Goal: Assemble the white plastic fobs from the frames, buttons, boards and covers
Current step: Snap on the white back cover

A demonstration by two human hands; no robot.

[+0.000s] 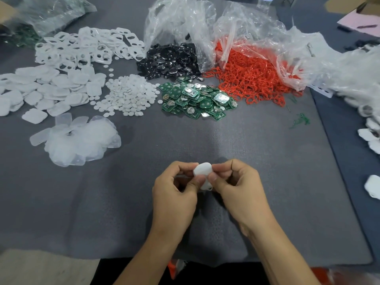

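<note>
A white plastic fob [202,171] is held between both hands just above the grey mat near its front. My left hand [176,192] pinches its left side with thumb and fingers. My right hand [236,188] pinches its right side, thumb on top. Its lower part is hidden behind my thumbs. Farther back lie heaps of parts: white frames [88,46], white covers [47,89], small white round buttons [127,95], green boards [197,99] and clear translucent covers [78,138].
A pile of black discs [170,60] and a pile of red rings [253,77] spill from clear plastic bags [205,23] at the back. Several white finished fobs [372,140] lie along the right edge. The grey mat [226,136] covers the table.
</note>
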